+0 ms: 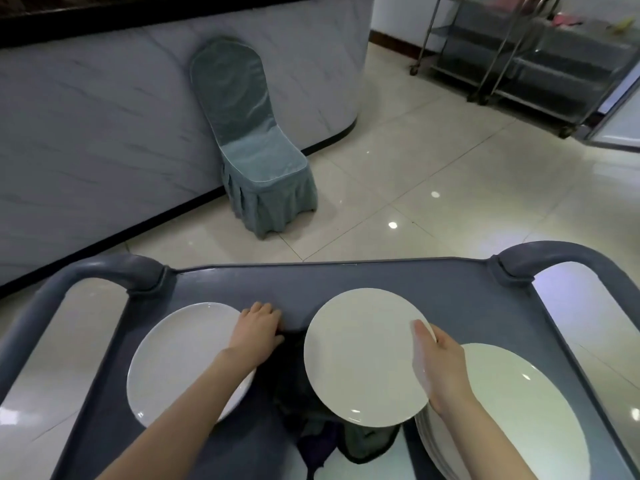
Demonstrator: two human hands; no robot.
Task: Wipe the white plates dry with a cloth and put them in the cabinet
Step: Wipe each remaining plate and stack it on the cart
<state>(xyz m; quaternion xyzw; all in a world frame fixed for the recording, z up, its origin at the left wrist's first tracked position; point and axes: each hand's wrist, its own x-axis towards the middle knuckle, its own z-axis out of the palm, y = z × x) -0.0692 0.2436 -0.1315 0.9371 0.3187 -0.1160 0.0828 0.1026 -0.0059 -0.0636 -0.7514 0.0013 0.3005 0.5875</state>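
Soft dim light, floor glare, fisheye edges

This looks like the service area of a restaurant or banquet hall. A banquet chair [258, 143] in a teal fabric cover stands against a curved, marble-patterned counter [104, 116]. Stainless-steel trolleys [540, 60] stand on the glossy tiled floor [433, 174], and a grey plastic service cart [346, 278] carries stacked white plates [519, 410].

A glossy cream-tiled floor [433, 161] carrying bright light spots [392, 225] meets a curved, grey marble-patterned counter front [104, 116] with a dark base, where a teal-covered chair [256, 157] stands, while steel trolleys [540, 64] wait far right.
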